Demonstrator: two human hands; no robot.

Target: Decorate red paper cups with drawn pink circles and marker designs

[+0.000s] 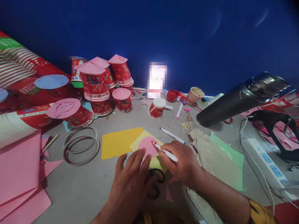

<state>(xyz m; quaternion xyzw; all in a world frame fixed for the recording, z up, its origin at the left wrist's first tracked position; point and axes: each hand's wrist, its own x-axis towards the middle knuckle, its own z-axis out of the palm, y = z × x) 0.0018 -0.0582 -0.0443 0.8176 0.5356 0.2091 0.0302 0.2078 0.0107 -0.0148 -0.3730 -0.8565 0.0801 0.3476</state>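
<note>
Near-left of the pink circle (145,143), open tabletop (80,189) gave passage between the left hand (133,174) and pink sheets (18,168), up to the tape rings (98,147). Beyond the circle, a short free stretch ended at a lone cup (157,109). Right of the circle, the right hand (183,158), cloth (215,158) and black thermos (226,105) blocked the way.

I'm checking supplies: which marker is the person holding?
The white marker with the red tip, in the right hand, its tip at the pink paper circle. No other is held: the blue-ended marker, for one, lies on the grey table.
</note>
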